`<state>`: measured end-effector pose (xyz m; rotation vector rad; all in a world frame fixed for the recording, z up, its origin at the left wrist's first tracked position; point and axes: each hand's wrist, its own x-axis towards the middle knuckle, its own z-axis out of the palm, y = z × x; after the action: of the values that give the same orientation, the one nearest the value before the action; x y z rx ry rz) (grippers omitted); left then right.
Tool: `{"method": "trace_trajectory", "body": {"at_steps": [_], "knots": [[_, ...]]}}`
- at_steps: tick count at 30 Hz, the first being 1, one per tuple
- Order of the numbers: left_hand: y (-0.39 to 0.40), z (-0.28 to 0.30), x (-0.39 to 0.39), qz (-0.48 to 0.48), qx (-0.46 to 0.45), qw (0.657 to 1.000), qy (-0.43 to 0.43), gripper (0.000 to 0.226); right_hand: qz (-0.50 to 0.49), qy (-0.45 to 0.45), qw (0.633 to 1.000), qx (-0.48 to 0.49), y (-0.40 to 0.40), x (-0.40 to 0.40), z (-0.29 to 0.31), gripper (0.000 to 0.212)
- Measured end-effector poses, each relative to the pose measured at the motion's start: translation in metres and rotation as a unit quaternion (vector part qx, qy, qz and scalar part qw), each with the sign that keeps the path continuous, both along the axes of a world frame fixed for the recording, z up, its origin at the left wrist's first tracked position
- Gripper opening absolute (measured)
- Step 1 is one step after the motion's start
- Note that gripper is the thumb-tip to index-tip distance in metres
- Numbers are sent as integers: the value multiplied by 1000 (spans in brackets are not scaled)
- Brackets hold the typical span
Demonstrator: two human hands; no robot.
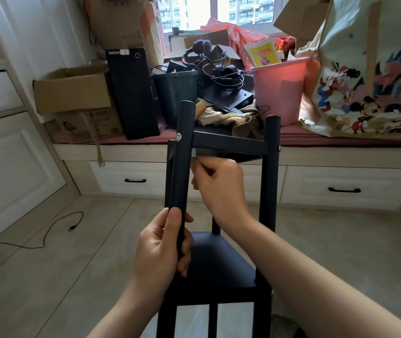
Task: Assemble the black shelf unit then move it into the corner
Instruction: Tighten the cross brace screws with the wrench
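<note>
Black shelf unit (219,267), frame centre: rigid, likely light; left hand (162,247) wrapped round front-left post (182,162), right hand (219,181) pinching under top shelf (228,142).

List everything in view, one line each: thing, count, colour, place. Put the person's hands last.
black metal shelf unit: one, black, centre foreground on the floor, part assembled
black round upright post: one, black, left front of the unit
silver screw head: one, silver, near the post's top
pink plastic bucket: one, pink, window bench, right of centre
dark plastic bin: one, dark, bench behind the unit
black computer tower: one, black, bench, left
brown cardboard box: one, brown, bench, far left
cartoon-print shopping bag: one, cream with colours, bench, far right
black cable: one, black, floor at left
left hand: grips the post low down
right hand: pinches something small beside the post under the top shelf
</note>
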<state>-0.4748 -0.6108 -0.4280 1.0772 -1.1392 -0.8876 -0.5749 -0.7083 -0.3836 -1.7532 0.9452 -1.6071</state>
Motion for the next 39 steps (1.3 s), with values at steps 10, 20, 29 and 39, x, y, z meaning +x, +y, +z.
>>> {"method": "trace_trajectory", "body": {"at_steps": [10, 20, 29, 39], "knots": [[0, 0, 1, -4, 14, 1000, 19, 54, -24, -10, 999, -36, -13, 21, -13, 28], [-2, -2, 3, -11, 17, 1000, 11, 45, -20, -10, 999, -32, -16, 21, -12, 23], [-1, 1, -3, -18, 11, 1000, 18, 49, 12, 52, 996, 67, -7, -7, -5, 28], [-2, 1, -9, -21, 1, 1000, 22, 54, -15, 72, 997, 16, 2, -30, 5, 20]]}}
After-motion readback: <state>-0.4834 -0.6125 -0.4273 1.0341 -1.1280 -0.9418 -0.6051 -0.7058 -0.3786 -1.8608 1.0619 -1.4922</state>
